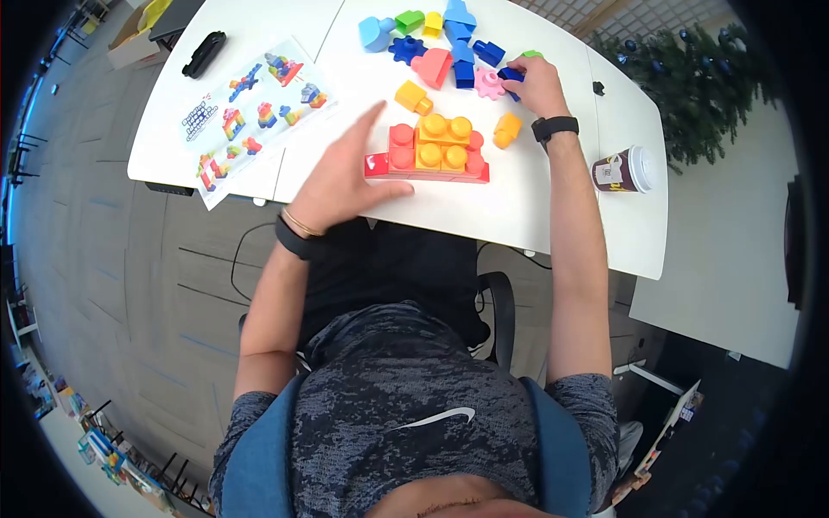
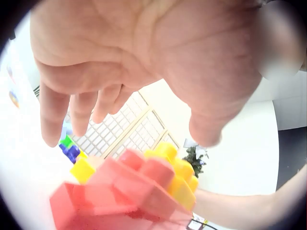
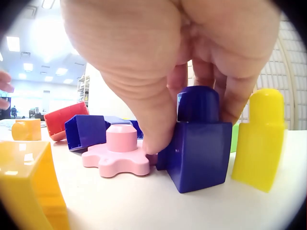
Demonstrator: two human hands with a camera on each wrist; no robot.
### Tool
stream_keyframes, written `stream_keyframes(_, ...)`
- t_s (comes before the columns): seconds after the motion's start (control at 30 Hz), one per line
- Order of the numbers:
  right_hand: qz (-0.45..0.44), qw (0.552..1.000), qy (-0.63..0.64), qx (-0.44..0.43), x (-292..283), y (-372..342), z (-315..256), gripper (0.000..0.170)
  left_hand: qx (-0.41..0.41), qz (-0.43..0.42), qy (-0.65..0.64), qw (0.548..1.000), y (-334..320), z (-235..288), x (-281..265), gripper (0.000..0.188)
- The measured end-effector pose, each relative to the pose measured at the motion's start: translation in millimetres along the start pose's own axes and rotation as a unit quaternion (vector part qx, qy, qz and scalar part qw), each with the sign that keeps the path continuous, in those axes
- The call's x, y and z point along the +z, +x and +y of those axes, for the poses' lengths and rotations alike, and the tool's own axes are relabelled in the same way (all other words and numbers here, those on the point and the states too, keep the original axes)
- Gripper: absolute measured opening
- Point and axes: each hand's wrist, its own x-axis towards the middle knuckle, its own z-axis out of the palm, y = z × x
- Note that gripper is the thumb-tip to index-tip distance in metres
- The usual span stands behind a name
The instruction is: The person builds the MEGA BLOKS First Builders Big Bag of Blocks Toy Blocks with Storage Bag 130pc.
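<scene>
Head view: on the smooth white bench [image 1: 328, 220], the left hand [image 1: 341, 173] was spread, fingers and thumb well apart, at the left end of a studded build [image 1: 401, 158] of glossy plastic blocks, red below and orange-yellow above. Beyond the build's right end, the right hand [image 1: 540, 93] gripped a dark blue block [image 1: 511, 75] beside a pink gear [image 1: 490, 83]. A flat printed sheet [image 1: 255, 116] lay to the left, and a paper cup [image 1: 615, 171] with a white lid lay tipped to the right.

Left wrist view: the open palm hung over the build with nothing in it, the fingers reaching downward, above the rounded studs.

Right wrist view: thumb and fingers pinched the dark blue block, square-sided with a round-topped stud. The gear, lobed and matte-looking with a blunt central peg, lay just beside it; a yellow block [image 3: 260, 143] stood on the other side.
</scene>
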Motion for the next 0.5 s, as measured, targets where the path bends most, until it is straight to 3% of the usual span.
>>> stream_keyframes(0.1, -0.010, 1.000, -0.014, -0.001, 0.0, 1.1, -0.1, 0.038, -0.007, 0.090, 0.015, 0.996, 40.0, -27.9, -24.3, 0.083)
stream_keyframes(0.2, -0.019, 1.000, -0.016, -0.007, -0.5, 4.1, 1.8, 0.036, -0.008, 0.097, 0.069, 0.993, 100.1, -70.5, -40.7, 0.080)
stream_keyframes(0.27, -0.028, 0.999, -0.016, -0.004, -0.7, -0.2, 0.3, 0.035, -0.017, 0.075, 0.202, 0.976, 123.2, -98.5, -33.7, 0.080)
stream_keyframes(0.5, -0.020, 1.000, 0.009, -0.007, -0.2, 6.1, 1.6, 0.035, 0.044, 0.065, 0.240, 0.968, 180.2, -117.8, 1.4, 0.078)
